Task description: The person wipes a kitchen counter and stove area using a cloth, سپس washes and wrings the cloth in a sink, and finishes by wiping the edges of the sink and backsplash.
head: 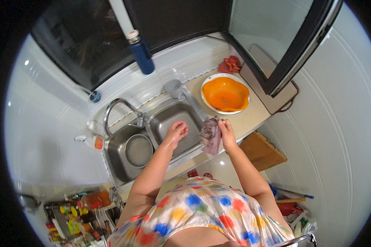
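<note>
My right hand [227, 131] pinches a crumpled, stained purplish cloth [212, 135], which hangs over the right edge of the steel double sink. My left hand [176, 132] is above the right basin [160, 120], wet, with its fingers loosely curled and nothing seen in them. In the left basin [119, 169] stands a round metal pot [139, 150] with cloudy liquid in it. A curved chrome faucet [115, 103] rises behind the basins. Right of the sink, an orange scalloped bowl [225, 94] sits in a white basin [205, 103].
A gray cup [173, 88] stands behind the sink, and a blue bottle [141, 57] on the window ledge. A red cloth [229, 64] lies in the corner. An open window sash [303, 51] juts in at right. A spray bottle [91, 141] stands left of the sink.
</note>
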Action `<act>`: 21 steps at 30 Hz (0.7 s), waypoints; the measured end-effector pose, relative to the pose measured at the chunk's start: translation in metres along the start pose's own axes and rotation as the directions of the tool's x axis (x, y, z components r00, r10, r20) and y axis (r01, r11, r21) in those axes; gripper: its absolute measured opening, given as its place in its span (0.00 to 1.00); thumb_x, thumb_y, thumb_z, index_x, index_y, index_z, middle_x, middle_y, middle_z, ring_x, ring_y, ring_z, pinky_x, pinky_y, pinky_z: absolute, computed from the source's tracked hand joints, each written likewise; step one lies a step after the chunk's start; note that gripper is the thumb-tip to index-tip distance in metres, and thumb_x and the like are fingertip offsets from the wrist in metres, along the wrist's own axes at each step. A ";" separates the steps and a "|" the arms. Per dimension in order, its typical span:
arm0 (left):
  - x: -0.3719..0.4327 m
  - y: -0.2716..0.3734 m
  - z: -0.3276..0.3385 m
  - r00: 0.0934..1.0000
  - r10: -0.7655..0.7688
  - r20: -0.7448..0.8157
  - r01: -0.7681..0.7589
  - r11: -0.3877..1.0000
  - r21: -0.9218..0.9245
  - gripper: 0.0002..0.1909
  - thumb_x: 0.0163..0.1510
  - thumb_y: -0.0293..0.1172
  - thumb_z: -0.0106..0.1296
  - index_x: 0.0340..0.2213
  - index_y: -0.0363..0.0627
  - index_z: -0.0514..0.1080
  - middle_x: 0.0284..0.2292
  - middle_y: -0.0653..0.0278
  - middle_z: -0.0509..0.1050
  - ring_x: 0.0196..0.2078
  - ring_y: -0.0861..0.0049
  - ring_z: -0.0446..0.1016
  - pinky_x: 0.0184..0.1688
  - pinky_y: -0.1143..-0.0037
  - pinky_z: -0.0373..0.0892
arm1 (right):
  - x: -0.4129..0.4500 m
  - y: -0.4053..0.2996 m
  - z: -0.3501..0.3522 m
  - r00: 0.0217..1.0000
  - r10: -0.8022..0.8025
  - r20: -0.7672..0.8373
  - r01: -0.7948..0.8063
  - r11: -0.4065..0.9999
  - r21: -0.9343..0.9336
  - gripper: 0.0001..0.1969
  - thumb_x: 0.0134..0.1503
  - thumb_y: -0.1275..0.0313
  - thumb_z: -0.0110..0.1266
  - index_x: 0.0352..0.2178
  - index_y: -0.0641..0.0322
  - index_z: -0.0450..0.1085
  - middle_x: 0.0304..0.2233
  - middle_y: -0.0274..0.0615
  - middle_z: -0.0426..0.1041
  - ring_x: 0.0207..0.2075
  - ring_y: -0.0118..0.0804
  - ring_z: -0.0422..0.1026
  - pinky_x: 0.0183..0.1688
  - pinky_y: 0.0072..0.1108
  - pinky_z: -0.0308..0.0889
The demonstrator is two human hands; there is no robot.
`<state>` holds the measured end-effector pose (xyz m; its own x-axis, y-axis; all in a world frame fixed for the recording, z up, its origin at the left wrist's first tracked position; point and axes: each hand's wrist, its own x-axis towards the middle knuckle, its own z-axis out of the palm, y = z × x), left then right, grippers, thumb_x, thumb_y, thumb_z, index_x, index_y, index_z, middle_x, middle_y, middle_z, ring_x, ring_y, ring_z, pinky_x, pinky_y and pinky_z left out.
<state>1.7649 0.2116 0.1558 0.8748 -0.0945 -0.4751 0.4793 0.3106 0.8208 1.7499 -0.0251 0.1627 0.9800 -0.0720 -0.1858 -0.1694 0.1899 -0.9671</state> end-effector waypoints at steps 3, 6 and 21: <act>0.027 -0.011 0.008 0.995 -0.077 0.061 0.077 0.997 -0.009 0.10 0.53 0.34 0.49 0.37 0.46 0.65 0.34 0.67 0.69 0.34 0.81 0.68 0.40 0.77 0.67 | 0.006 0.004 -0.042 0.959 -0.120 -0.256 0.145 0.986 0.082 0.11 0.57 0.64 0.47 0.24 0.55 0.59 0.20 0.26 0.58 0.21 0.19 0.55 0.23 0.14 0.54; 0.046 -0.024 0.014 0.986 -0.123 0.114 0.125 0.992 -0.012 0.11 0.53 0.35 0.49 0.37 0.47 0.64 0.33 0.68 0.69 0.34 0.80 0.68 0.40 0.76 0.67 | 0.012 -0.002 -0.084 0.915 -0.102 -0.391 0.156 0.982 0.109 0.09 0.56 0.67 0.48 0.26 0.57 0.57 0.22 0.28 0.59 0.24 0.20 0.57 0.25 0.14 0.56; 0.132 -0.040 0.080 0.911 -0.400 0.100 0.407 0.911 -0.065 0.47 0.44 0.55 0.55 0.57 0.58 0.40 0.55 0.53 0.49 0.52 0.56 0.59 0.46 0.58 0.64 | 0.105 0.050 -0.224 0.830 -0.344 -0.440 -0.205 0.546 -0.812 0.19 0.47 0.72 0.54 0.42 0.59 0.64 0.52 0.61 0.54 0.53 0.59 0.55 0.54 0.36 0.54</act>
<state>1.8666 0.1114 0.0858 0.6123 -0.3053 -0.7293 0.7883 0.3063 0.5336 1.8210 -0.2426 0.0560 0.8250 -0.5559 0.1019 -0.3782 -0.6770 -0.6314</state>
